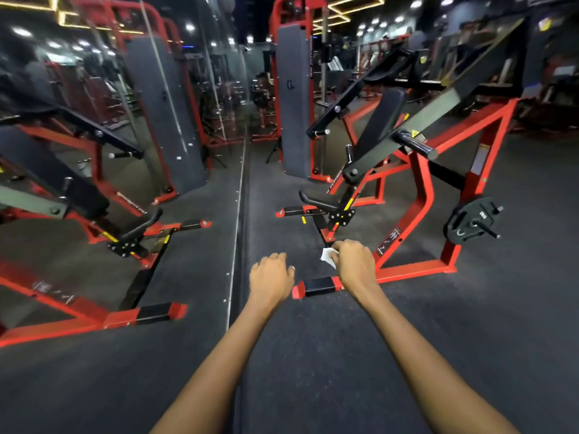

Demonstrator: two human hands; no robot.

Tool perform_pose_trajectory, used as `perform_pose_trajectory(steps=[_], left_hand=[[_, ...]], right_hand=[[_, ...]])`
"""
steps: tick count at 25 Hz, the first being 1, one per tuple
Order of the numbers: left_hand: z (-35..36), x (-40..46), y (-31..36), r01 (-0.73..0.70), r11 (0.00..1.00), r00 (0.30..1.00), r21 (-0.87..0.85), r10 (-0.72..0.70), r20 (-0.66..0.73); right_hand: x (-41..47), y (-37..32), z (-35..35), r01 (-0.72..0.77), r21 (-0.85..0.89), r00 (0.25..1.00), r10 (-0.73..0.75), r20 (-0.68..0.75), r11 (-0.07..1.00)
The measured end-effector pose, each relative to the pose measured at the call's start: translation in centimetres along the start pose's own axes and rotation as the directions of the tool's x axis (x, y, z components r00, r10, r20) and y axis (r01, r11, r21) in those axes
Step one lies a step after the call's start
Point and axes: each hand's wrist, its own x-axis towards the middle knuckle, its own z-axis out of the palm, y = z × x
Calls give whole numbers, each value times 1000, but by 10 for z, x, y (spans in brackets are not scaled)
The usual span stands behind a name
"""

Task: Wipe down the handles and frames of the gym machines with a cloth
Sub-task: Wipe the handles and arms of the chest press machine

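right hand (355, 261) pinches a white cloth (329, 256) above the red frame (413, 270); left hand (272, 275) hangs loosely curled, holding nothing

Two hands (272, 274) (355, 260); one cloth (328, 255); one red machine (416, 195); one weight plate (470, 219); one mirror (119, 136).

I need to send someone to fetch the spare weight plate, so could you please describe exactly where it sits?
Find the red-framed press machine right of the wall mirror. On its outer right upright, low down, a storage peg carries the black weight plate. It is the only round disc on that frame, with grip cut-outs, well to the right of the right hand holding the white cloth.
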Motion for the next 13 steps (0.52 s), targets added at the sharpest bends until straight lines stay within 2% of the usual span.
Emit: perform_pose_trajectory(steps=[7, 13], left_hand=[[31, 167, -8, -52, 997, 998, -62, 51, -24], [71, 333, -26, -134, 990, 990, -43, 135, 28]], right_hand=[[151, 15, 56, -23, -125, 999, 28, 31, 992], [294, 10, 122, -50, -127, 998, 56, 42, 991]])
